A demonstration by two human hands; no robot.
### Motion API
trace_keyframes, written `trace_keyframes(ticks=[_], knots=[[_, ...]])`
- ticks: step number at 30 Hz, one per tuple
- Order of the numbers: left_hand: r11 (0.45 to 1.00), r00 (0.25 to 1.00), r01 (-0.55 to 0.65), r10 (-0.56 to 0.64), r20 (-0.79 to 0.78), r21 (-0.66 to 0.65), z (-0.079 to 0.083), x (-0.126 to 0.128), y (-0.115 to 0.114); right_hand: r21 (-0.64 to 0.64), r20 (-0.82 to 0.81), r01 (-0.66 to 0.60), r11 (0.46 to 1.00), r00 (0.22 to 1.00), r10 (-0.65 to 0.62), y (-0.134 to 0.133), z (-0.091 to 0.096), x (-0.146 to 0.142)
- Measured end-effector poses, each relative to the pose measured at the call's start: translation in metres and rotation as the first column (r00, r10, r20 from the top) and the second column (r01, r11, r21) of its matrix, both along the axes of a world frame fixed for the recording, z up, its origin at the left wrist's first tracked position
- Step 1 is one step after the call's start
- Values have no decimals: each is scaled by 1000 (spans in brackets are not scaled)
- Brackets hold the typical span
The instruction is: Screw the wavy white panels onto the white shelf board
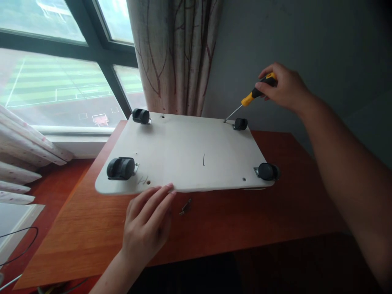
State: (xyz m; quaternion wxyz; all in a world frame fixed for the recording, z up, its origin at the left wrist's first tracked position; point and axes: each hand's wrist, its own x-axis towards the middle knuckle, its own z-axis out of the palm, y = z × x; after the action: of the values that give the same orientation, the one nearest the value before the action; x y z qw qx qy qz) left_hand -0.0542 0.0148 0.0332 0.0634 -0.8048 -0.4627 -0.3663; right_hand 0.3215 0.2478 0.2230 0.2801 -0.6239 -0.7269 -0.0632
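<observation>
One screwdriver (pixel 247 101) gripped by right hand (pixel 286 83), shaft slanting down-left, tip at far edge of white board (pixel 183 151), near far-right wheel (pixel 241 123); right hand nearer. Board lies crosswise on table (pixel 92 228). Left hand (pixel 148 218) touches near edge, thumb hidden; cannot tell whether pinching.

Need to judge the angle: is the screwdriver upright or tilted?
Tilted: the screwdriver slants up rightward from the board to the right hand.
</observation>
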Motion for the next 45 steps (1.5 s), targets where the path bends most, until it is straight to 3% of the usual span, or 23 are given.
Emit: trace_keyframes(ticks=[6, 10, 12, 16, 18, 22, 25, 28, 30, 34, 37, 41, 45], knots=[[999, 998, 37, -39, 41, 31, -6, 2, -1, -9, 134, 108, 994, 985, -106, 25, 16, -21], [992, 995, 60, -68, 69, 111, -9, 3, 4, -190, -89, -15, 982, 996, -2, 45, 23, -29], [991, 995, 63, -71, 68, 117, -11, 4, 6, -211, -141, -77, 975, 989, 47, 47, 25, -34], [990, 995, 62, -72, 74, 124, -14, 6, 7, -89, 113, 64, 994, 992, -54, 40, 27, -46], [991, 994, 61, -72, 82, 123, -16, 7, 7, -82, 160, 127, 989, 981, -113, 37, 29, -52], [993, 992, 60, -71, 104, 106, -20, 6, 7, -228, -19, 50, 972, 998, -56, 37, 34, -51], [992, 991, 66, -78, 112, 108, -21, 6, 8, -147, 58, 27, 989, 998, -19, 40, 32, -44], [992, 990, 66, -79, 118, 109, -20, 5, 7, -5, 231, 98, 995, 968, -94, 42, 28, -41], [992, 989, 67, -80, 123, 106, -20, 6, 7, 8, 286, 161, 987, 945, -157, 42, 27, -43], [991, 987, 73, -87, 133, 109, -19, 6, 9, -133, 279, 249, 959, 938, -204, 44, 34, -51], [991, 987, 74, -89, 133, 107, -19, 7, 9, -244, 174, 201, 949, 972, -161, 43, 38, -53], [992, 987, 70, -83, 138, 102, -20, 6, 10, -128, 259, 137, 982, 961, -100, 41, 34, -51], [992, 987, 67, -82, 139, 108, -19, 5, 9, -44, 363, 217, 975, 913, -187, 41, 32, -52]])
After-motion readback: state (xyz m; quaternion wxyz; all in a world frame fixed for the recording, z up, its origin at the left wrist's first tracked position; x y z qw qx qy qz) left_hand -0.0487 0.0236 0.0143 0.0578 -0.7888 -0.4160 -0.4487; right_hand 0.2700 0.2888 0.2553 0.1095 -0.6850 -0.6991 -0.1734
